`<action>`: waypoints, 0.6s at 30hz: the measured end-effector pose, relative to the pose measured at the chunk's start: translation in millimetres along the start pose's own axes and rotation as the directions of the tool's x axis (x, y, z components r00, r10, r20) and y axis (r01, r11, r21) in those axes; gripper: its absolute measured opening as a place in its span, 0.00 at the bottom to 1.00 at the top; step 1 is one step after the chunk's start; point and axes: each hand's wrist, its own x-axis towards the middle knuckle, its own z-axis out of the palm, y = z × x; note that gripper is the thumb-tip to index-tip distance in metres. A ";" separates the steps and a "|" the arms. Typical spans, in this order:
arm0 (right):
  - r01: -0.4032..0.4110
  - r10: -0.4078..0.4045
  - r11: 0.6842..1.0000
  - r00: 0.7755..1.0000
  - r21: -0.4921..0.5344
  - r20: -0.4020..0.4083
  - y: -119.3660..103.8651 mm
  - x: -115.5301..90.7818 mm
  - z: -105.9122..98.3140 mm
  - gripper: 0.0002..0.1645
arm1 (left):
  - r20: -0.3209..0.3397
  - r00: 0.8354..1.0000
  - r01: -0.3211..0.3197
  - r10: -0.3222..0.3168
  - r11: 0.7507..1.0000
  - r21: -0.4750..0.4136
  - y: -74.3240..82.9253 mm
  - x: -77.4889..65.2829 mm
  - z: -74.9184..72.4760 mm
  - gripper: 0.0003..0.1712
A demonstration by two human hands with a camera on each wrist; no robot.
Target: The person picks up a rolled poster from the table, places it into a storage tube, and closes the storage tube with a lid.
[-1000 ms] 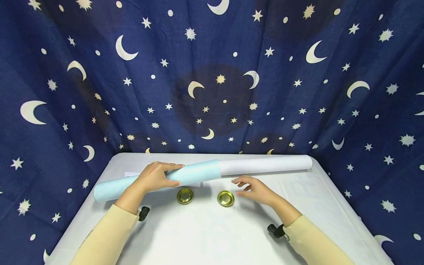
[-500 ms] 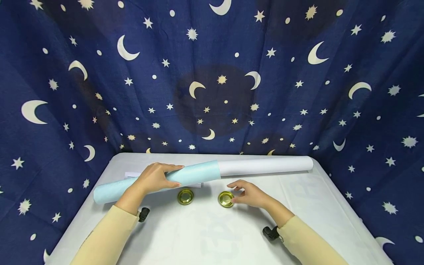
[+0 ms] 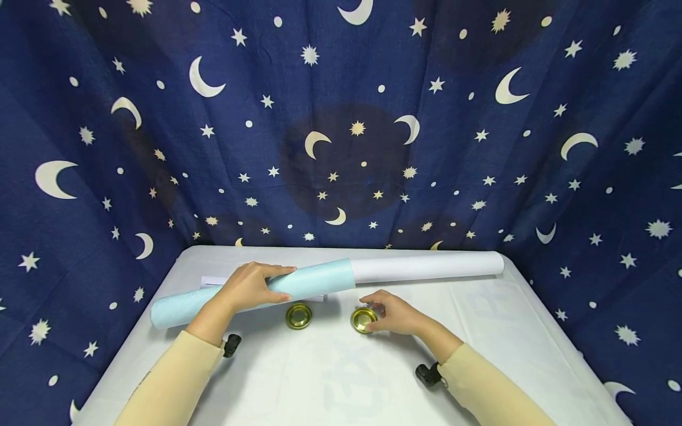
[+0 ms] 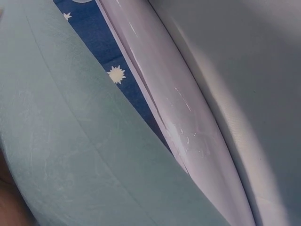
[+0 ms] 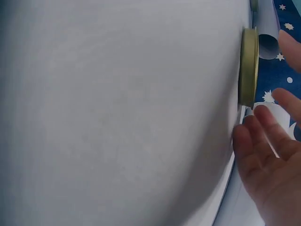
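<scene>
My left hand (image 3: 247, 288) grips a light blue roll (image 3: 314, 278) lying slanted over a thinner white roll (image 4: 188, 127), with thumb and index finger on opposite sides. The right hand (image 3: 394, 313) reaches over the right-hand gold jar lid (image 3: 360, 320), its thumb tip overlapping the near rim in the head view. In the right wrist view its fingers are spread and loosely bent, with the gold lid (image 5: 248, 68) just beyond the fingertips. A second gold lid (image 3: 298, 316) sits to the left, in front of the blue roll.
A long white roll (image 3: 426, 266) lies along the table's back edge, meeting the blue roll's right end. Everything rests on a white-covered table (image 3: 330, 378). A dark blue curtain (image 3: 346, 71) with moons and stars surrounds the table at the back and sides.
The right hand has moved left and slightly toward the front, from beside the right lid to over it. My left hand has stayed on the blue roll.
</scene>
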 end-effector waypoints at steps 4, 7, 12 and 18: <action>-0.002 0.003 0.999 1.000 -0.034 0.027 -1.1 1.9 1.2 0.42 | -0.003 1.000 -0.002 0.002 1.000 0.003 -0.1 0.7 -0.7 0.37; 0.002 0.000 0.999 0.999 -0.051 0.036 0.1 3.1 3.1 0.44 | -0.006 1.000 -0.001 0.001 1.000 0.001 0.1 0.5 -0.5 0.37; 0.019 -0.015 0.994 0.999 -0.106 0.039 1.0 4.1 5.6 0.45 | -0.008 1.000 -0.004 0.004 1.000 0.007 0.2 0.7 0.5 0.37; 0.016 -0.009 0.986 0.999 -0.166 0.042 -4.2 3.7 5.8 0.45 | -0.003 1.000 -0.009 0.009 1.000 0.002 1.0 1.0 0.6 0.37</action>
